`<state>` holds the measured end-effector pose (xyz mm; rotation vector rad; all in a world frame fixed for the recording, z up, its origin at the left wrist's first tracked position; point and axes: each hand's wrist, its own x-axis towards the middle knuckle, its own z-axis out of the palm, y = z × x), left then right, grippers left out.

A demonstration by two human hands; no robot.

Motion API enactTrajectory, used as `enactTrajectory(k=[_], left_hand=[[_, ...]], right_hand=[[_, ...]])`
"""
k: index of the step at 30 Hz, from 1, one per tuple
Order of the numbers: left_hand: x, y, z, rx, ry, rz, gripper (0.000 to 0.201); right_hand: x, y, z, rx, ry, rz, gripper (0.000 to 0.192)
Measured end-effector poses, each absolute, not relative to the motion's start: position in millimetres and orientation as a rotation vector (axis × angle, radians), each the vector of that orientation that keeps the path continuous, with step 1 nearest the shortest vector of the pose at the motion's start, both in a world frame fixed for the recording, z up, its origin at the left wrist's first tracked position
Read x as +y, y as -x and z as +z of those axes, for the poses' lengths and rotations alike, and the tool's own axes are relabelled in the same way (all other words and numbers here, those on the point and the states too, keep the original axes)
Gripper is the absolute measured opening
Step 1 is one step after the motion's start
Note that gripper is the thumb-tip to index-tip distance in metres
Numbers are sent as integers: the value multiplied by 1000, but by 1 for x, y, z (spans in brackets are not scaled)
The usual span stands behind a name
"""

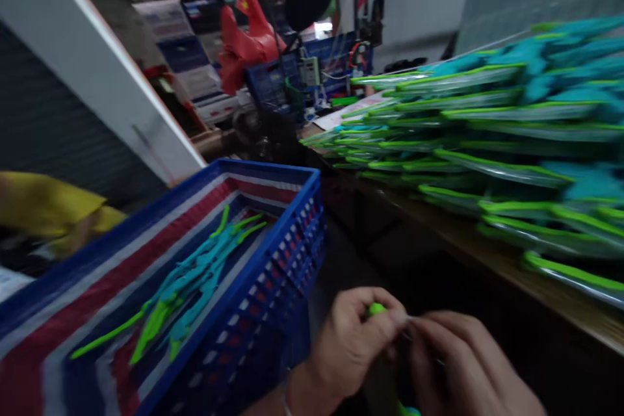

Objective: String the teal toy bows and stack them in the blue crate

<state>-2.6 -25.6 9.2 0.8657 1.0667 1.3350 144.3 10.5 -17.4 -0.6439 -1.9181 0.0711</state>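
Down at the bottom edge, left hand (348, 344) and right hand (463, 364) meet, fingertips pinched together on a small green piece (376, 309); only a bright green nub peeks out between the thumbs, blurred, so its long axis can't be told. Just left sits a blue crate (292, 240) lined with a striped sack, teal-and-green strips (195, 273) lying inside, running lengthwise toward the far corner. To the right, a wooden bench (468, 240) carries packaged stacks (487, 130) fanned leftward. Far back, a red flag (248, 32).
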Motion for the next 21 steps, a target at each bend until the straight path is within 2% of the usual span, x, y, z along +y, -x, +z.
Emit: enactTrajectory(k=[2,4,6,9,14,21], left_hand=[[-25,3,6,1065,-884,1351,29],[-22,4,1,1042,-876,1357,25],[-20,4,-1,1008,-863,1343,27],[-19,3,-1,967,-852,1323,30],[-18,0,3,1038,-853,1342,29],[-20,-7,14,1136,-848,1324,36]], right_hand=[[7,-142,-5,-1899,689,184,7],[4,-140,3,-1811,731,428,10],[3,-139,6,-1718,763,626,14],[2,-140,6,-1608,794,737,15],[4,-143,5,-1664,709,742,7],[10,-146,6,-1783,684,450,12]])
